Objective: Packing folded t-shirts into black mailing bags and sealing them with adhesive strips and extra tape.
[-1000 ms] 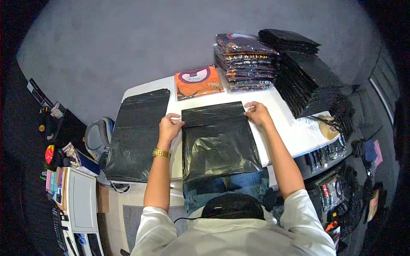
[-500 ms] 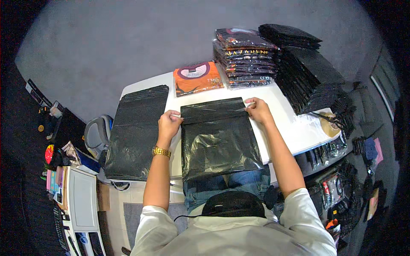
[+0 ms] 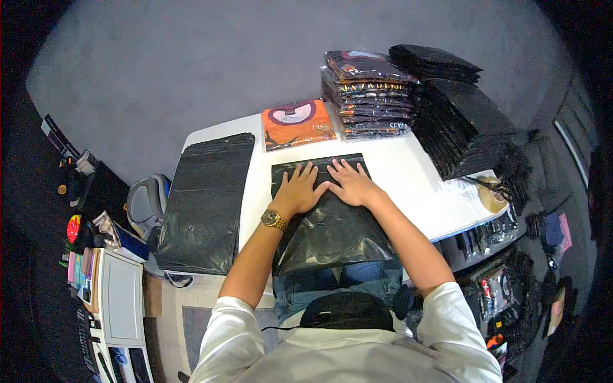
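Observation:
A black plastic mailing bag point(image 3: 332, 239) lies on the white table in front of me, its near edge hanging toward my lap. Both palms press flat on its upper part. My left hand point(image 3: 299, 191), below a gold wristwatch, has its fingers stretched out and spread. Beside it my right hand point(image 3: 352, 183) is likewise open, and the two thumbs meet near the middle. Whatever is inside the bag is hidden by the black plastic. Left of it rests a stack of flat black bags point(image 3: 207, 204).
Behind the bag lies an orange shirt in clear plastic point(image 3: 298, 124). Bagged dark shirts point(image 3: 373, 96) are piled at the back, with a tall stack of black packages point(image 3: 463, 121) to their right. A tape roll point(image 3: 493, 195) sits at the table's right edge. A grey chair point(image 3: 143, 207) stands left.
My hands have let go of the bag's upper corners and moved inward. They now lie flat on its top part, and the raised flap band is pressed down beneath them.

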`<state>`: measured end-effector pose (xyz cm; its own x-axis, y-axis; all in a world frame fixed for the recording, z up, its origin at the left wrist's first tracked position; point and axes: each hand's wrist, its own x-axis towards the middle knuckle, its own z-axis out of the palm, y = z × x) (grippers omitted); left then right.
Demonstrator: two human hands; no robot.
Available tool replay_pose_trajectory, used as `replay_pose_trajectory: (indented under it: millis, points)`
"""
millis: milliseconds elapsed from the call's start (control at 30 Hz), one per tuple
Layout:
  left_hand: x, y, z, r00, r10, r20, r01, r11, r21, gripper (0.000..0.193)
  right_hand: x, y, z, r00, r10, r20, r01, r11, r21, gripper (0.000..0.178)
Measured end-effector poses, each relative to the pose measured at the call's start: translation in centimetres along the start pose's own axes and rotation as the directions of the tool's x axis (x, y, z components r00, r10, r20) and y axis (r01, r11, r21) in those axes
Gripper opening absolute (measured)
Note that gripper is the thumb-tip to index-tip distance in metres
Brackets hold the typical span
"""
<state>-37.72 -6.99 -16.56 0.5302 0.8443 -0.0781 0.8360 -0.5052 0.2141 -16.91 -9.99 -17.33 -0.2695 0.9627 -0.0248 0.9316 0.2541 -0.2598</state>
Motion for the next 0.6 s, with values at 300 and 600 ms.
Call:
replay_pose_trajectory:
  millis: [300, 600]
  points:
    - [1.5, -0.9, 0.2, 0.999, -0.031, -0.029, 0.031, 0.999, 0.010, 0.080, 2.2, 0.9, -0.2, 0.996, 0.021, 0.082, -0.021, 1.000, 0.006, 0.084]
    - [2.9, -1.2, 0.4, 0.996, -0.091, 0.009, 0.091, 0.996, 0.020, 0.073, 3.7, 2.4, -0.5, 0.995, 0.048, 0.087, -0.043, 0.998, -0.055, 0.075]
